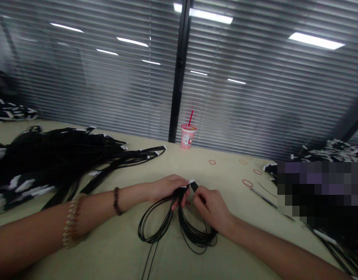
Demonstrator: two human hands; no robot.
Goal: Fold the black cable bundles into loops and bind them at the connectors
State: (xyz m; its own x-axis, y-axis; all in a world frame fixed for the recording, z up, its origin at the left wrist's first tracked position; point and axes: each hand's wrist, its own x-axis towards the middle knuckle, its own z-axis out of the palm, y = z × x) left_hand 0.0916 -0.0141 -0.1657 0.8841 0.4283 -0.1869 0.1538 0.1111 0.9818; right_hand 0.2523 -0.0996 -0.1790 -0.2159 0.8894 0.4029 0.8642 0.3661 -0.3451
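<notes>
The black cable bundle (pixel 193 235) is at the lower centre of the frame, gathered at its top and falling in two loops, one on each side, with two loose strands running down towards the bottom edge. The left hand (pixel 164 188) has its grip closed around the gathered part. The right hand (pixel 212 204) has a narrow grip, fingers curled on cable just below a white tip (pixel 192 181); how many strands it pinches is hard to tell, since the fingertips are partly hidden. Beneath lies the pale surface (pixel 109 252). A large heap of black cables (pixel 65 151) with white ends spreads across the left of the frame. A pink cup (pixel 187 137) with a red straw (pixel 190 118) stands near the centre, in front of the window blinds (pixel 123 93). A thin dark rod (pixel 263 197) lies at centre right.
</notes>
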